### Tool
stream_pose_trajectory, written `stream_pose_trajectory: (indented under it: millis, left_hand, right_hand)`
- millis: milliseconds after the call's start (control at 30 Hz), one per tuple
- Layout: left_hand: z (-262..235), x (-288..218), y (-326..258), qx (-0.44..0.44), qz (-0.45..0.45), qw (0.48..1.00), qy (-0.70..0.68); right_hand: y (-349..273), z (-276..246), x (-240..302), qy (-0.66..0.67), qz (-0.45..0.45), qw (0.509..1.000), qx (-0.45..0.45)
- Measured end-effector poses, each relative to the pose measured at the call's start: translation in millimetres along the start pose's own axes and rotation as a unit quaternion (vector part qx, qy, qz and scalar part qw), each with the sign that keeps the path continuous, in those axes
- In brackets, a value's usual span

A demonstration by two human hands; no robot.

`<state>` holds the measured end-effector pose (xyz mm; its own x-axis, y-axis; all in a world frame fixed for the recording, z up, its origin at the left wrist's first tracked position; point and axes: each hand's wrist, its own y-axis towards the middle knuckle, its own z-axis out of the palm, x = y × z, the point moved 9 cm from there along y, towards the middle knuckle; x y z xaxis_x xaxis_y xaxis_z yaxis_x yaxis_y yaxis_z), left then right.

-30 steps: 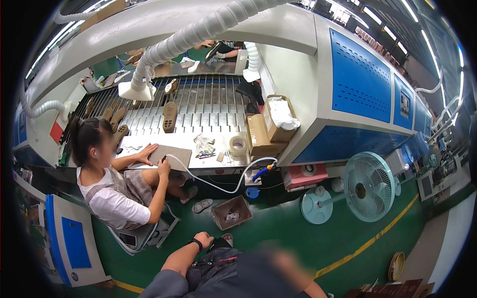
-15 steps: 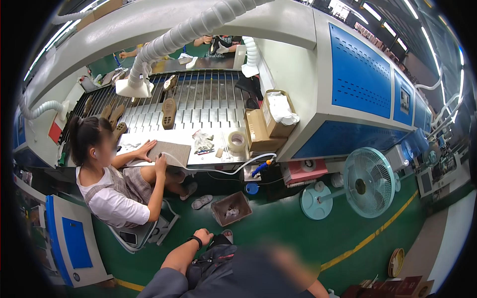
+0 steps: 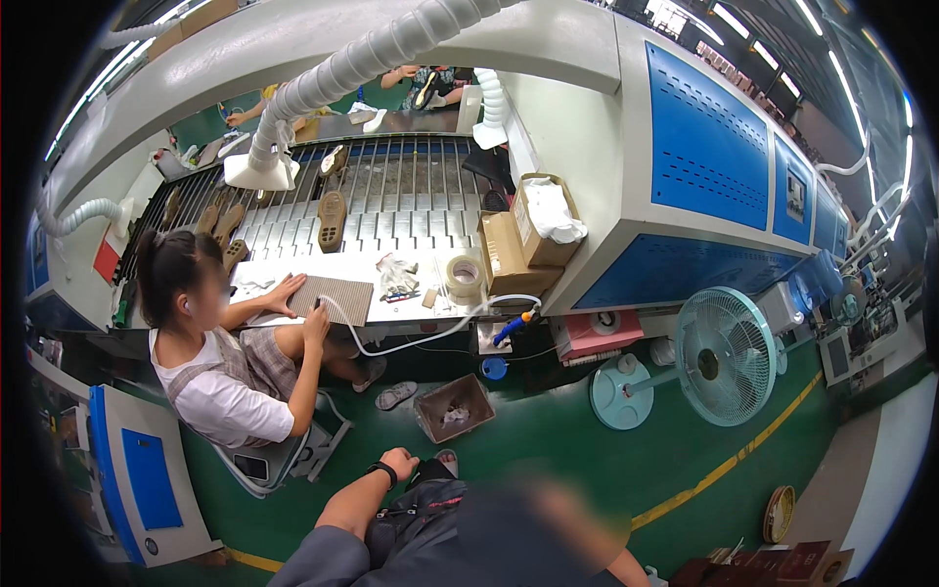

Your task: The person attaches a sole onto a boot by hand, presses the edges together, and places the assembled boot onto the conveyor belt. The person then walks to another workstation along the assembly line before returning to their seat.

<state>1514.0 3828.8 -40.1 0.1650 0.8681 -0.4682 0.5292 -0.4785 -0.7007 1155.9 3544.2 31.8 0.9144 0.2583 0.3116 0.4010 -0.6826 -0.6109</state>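
Observation:
My left hand [image 3: 398, 462] hangs low in front of my body, its fingers curled in, with a black band on the wrist. Nothing shows in it, and it is nearest to my dark trousers and the green floor [image 3: 548, 470]. My right hand is out of sight; only part of that arm shows at the lower edge. To the left, a seated person [image 3: 235, 352] rests one hand on a brown corrugated sheet [image 3: 347, 298] on the white bench [image 3: 416, 311]. The person's other hand grips a small tool on a white hose [image 3: 421, 344].
Shoe soles [image 3: 332, 220] lie on the slatted conveyor [image 3: 411, 201]. Tape [image 3: 464, 273], white gloves [image 3: 397, 277] and cardboard boxes [image 3: 509, 254] sit at the bench's right. A bin [image 3: 455, 409] and a fan [image 3: 726, 357] stand on the floor. Across the conveyor, another person holds a shoe [image 3: 425, 90].
The white hose now droops lower below the bench edge. Across the conveyor, the person's hands and the shoe have shifted. My left hand stays where it was.

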Motion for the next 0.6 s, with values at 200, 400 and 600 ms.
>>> stream_pose_trajectory:
  millis: [200,400,600]
  left_hand:
    - [2,3,9,-0.001,0.003,1.0,0.006]
    - [-5,-4,6,-0.014,0.013,1.0,0.007]
    - [4,5,1,0.002,0.0,1.0,0.011]
  right_hand:
    - [3,-3,2,0.005,-0.003,1.0,-0.01]
    - [6,-8,6,0.007,-0.018,0.999,-0.026]
    - [-1,1,-5,0.004,-0.002,1.0,-0.003]
